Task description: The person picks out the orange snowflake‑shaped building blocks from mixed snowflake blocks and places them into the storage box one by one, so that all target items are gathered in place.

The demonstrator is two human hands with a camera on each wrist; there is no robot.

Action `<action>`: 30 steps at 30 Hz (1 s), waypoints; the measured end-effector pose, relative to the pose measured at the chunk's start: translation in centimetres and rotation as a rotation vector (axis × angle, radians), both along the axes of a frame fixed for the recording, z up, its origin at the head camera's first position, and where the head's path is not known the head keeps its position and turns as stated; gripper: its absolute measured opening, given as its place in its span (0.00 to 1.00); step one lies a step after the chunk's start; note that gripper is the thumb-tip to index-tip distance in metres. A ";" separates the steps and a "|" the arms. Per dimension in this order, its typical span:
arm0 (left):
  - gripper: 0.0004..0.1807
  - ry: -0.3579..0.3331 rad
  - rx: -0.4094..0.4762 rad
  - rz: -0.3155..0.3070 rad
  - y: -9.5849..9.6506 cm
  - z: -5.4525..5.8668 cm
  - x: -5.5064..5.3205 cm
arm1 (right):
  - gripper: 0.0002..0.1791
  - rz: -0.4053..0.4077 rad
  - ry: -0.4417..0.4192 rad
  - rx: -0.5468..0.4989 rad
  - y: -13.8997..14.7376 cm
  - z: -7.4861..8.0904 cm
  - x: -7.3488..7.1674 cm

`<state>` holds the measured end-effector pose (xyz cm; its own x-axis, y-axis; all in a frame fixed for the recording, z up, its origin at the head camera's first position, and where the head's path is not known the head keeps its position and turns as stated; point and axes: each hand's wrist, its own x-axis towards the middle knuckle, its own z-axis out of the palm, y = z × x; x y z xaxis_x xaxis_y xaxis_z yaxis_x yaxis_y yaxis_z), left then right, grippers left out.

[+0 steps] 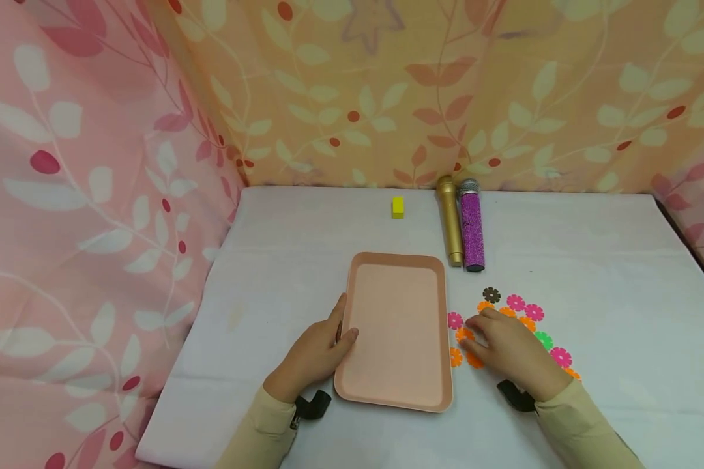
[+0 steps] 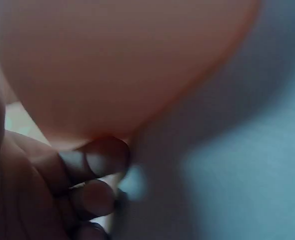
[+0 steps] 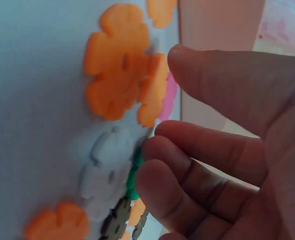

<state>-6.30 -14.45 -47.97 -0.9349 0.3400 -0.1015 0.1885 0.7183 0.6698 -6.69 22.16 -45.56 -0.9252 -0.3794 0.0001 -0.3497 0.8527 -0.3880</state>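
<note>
My left hand grips the left long side of a peach-coloured rectangular tray. The thumb lies over the rim and the other fingers are under it. In the left wrist view the tray's underside slants above the white cloth. My right hand hovers beside the tray's right edge, over several flower-shaped plastic discs. Its thumb and fingers are parted and hold nothing. In the right wrist view an orange disc and a white disc lie near the fingertips. The hand hides some discs from the head view.
Behind the discs lie a gold microphone and a purple glittery microphone, side by side. Farther back is a small yellow block. White cloth covers the table, with patterned curtains behind and at the sides.
</note>
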 end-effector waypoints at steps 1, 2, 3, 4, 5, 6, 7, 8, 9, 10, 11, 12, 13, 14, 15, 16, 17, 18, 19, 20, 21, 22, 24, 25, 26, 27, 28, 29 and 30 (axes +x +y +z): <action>0.40 0.006 0.004 0.003 0.0 -0.2 0.0 | 0.17 -0.004 -0.011 0.008 0.0 0.0 -0.1; 0.39 0.019 -0.001 0.008 0.0 -0.3 0.0 | 0.17 -0.010 -0.021 0.012 -0.1 -0.1 -0.1; 0.37 0.028 -0.002 0.012 0.0 -0.4 -0.1 | 0.16 -0.014 -0.031 0.014 -0.1 -0.1 -0.1; 0.37 0.032 0.000 0.017 0.0 -0.6 -0.1 | 0.16 -0.018 -0.040 0.015 -0.1 -0.1 -0.2; 0.36 0.043 0.001 0.020 0.0 -0.7 -0.1 | 0.16 -0.023 -0.046 0.016 -0.1 -0.2 -0.2; 0.36 0.057 0.004 0.024 0.0 -0.8 -0.1 | 0.16 -0.026 -0.051 0.016 -0.1 -0.2 -0.3; 0.35 0.069 0.007 0.029 0.0 -0.8 -0.1 | 0.16 -0.029 -0.058 0.014 -0.1 -0.2 -0.3; 0.35 0.082 0.007 0.033 0.0 -0.9 -0.1 | 0.15 -0.032 -0.062 0.010 -0.1 -0.2 -0.4; 0.35 0.094 0.007 0.037 -0.1 -1.0 -0.1 | 0.15 -0.035 -0.069 0.004 -0.1 -0.2 -0.4; 0.35 0.104 0.008 0.041 -0.1 -1.0 0.0 | 0.15 -0.040 -0.079 -0.002 -0.1 -0.2 -0.5; 0.35 0.113 0.008 0.044 -0.1 -1.1 0.0 | 0.14 -0.047 -0.088 -0.008 -0.1 -0.1 -0.6; 0.35 0.121 0.009 0.046 0.0 -1.1 0.0 | 0.14 -0.052 -0.103 -0.018 -0.1 -0.1 -0.8; 0.35 0.124 0.012 0.047 0.0 -1.2 0.0 | 0.13 -0.053 -0.118 -0.029 0.0 0.0 -0.9; 0.35 0.130 0.017 0.046 0.0 -1.2 0.0 | 0.12 -0.051 -0.129 -0.034 0.0 0.0 -1.0; 0.35 0.137 0.022 0.045 0.0 -1.2 -0.1 | 0.11 -0.052 -0.143 -0.041 0.0 0.2 -1.2; 0.36 0.144 0.030 0.043 0.0 -1.3 -0.1 | 0.09 -0.049 -0.148 -0.044 0.0 0.4 -1.3; 0.36 0.152 0.034 0.042 0.0 -1.3 -0.1 | 0.08 -0.043 -0.147 -0.046 0.0 0.7 -1.5; 0.36 0.159 0.039 0.042 0.1 -1.3 -0.1 | 0.08 -0.037 -0.144 -0.050 0.0 1.0 -1.7; 0.36 0.166 0.043 0.042 0.1 -1.4 -0.2 | 0.07 -0.034 -0.132 -0.054 -0.1 1.4 -1.9; 0.36 0.170 0.045 0.044 0.0 -1.4 -0.2 | 0.06 -0.033 -0.117 -0.054 -0.2 1.8 -2.1; 0.36 0.172 0.042 0.047 0.0 -1.5 -0.1 | 0.06 -0.033 -0.098 -0.058 -0.4 2.2 -2.3; 0.37 0.171 0.039 0.051 0.0 -1.5 -0.1 | 0.06 -0.029 -0.075 -0.060 -0.6 2.6 -2.6; 0.37 0.169 0.033 0.062 -0.1 -1.7 0.0 | 0.05 -0.029 -0.026 -0.070 -1.2 3.2 -3.1; 0.37 0.169 0.032 0.068 -0.2 -1.7 0.0 | 0.05 -0.030 0.002 -0.070 -1.6 3.4 -3.4; 0.37 0.170 0.033 0.073 -0.2 -1.8 0.0 | 0.05 -0.034 0.029 -0.068 -1.9 3.6 -3.6; 0.37 0.173 0.037 0.077 -0.2 -1.9 0.1 | 0.05 -0.042 0.052 -0.068 -2.3 3.8 -3.9; 0.37 0.176 0.044 0.081 -0.1 -2.0 0.1 | 0.05 -0.051 0.070 -0.069 -2.6 4.0 -4.1; 0.37 0.180 0.053 0.082 -0.1 -2.1 0.1 | 0.05 -0.062 0.084 -0.071 -3.0 4.2 -4.4; 0.36 0.184 0.063 0.081 0.0 -2.2 0.1 | 0.05 -0.074 0.091 -0.072 -3.4 4.4 -4.6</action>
